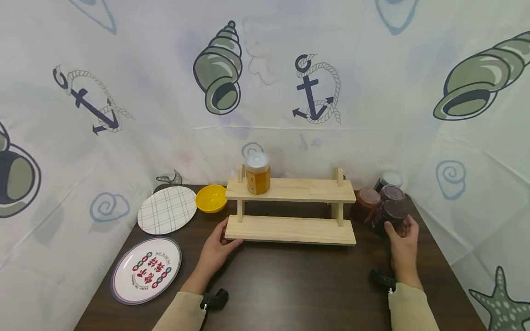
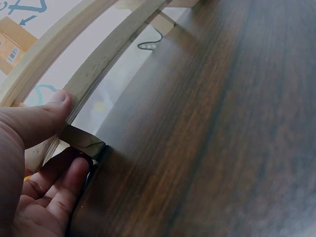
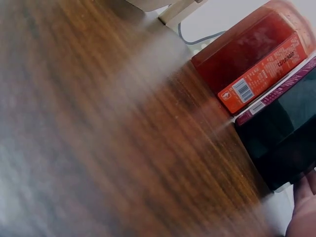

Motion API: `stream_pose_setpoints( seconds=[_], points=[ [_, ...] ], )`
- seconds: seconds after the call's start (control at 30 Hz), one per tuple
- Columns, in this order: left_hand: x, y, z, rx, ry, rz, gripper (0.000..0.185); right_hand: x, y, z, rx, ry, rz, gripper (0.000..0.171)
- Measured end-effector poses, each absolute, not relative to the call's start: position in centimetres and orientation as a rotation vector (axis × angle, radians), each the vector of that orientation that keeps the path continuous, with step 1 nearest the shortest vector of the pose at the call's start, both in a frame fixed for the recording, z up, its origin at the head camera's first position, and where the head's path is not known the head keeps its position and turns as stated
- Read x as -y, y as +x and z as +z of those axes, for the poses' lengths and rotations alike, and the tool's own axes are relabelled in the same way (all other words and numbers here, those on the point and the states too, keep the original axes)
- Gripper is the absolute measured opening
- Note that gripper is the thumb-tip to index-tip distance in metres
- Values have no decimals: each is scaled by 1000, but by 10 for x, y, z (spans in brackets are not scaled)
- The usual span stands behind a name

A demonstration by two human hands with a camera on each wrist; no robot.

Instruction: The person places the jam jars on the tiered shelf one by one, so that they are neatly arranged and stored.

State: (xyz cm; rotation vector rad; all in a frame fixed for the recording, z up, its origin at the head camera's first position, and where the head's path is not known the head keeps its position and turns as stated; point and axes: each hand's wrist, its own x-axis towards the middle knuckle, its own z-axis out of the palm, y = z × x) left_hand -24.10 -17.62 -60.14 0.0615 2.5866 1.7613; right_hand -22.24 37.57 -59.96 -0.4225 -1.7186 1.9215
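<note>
The rack (image 1: pixel 290 231) stands towards the back of the table (image 1: pixel 298 287), its long axis running left to right and its front facing the person. The right end sits very slightly nearer the person than the left. It is pale, unpainted wood with visible grain: two long, narrow boards in steps, the upper one higher and farther back, joined by short posts near both ends.

The left hand (image 1: pixel 216 249) grasps the left end of the lower board, thumb over the front edge and fingers curled in below, beside the foot.

The right hand (image 1: pixel 404 246) grasps the dark jar (image 1: pixel 387 215), thumb on the near side and fingers round its right. This jar is to the right of the rack, upright, lid up, its long axis vertical. It is nearly black, with flat sides and a purple label strip that shows in the right wrist view.

Just beside it, on the rack side, is the red jar (image 3: pixel 252 57), with an orange label and a barcode. Behind are a purple-lidded jar (image 1: pixel 392 193) and a white-lidded jar (image 1: pixel 389 178). An amber jar (image 1: pixel 258 181) stands upright on the upper board, near its left end.

A yellow bowl (image 1: pixel 211 199) sits left of the rack, next to a checked plate (image 1: pixel 167 210); a printed plate (image 1: pixel 146 270) lies nearer the person.
</note>
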Motion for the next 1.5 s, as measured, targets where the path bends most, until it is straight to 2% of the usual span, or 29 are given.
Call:
stream_pose_setpoints(
  seconds=[0.5, 0.7, 1.13, 1.4, 1.5],
  points=[
    [176, -241, -603, -2580, 40, 1761, 94, -375, -228, -602, 2057, -566, 1632, 83],
    [175, -242, -603, -2584, 36, 1753, 95, -376, -226, -598, 2026, -601, 1672, 82],
    [176, -241, -602, -2595, 27, 1750, 95, -371, -230, -597, 1890, -503, 1702, 80],
    [175, -242, -603, -2568, 49, 1779, 93, -370, -222, -598, 1579, -466, 1770, 66],
    [176, -241, -602, -2584, 34, 1755, 94, -370, -221, -595, 1491, -440, 1756, 66]
  ],
)
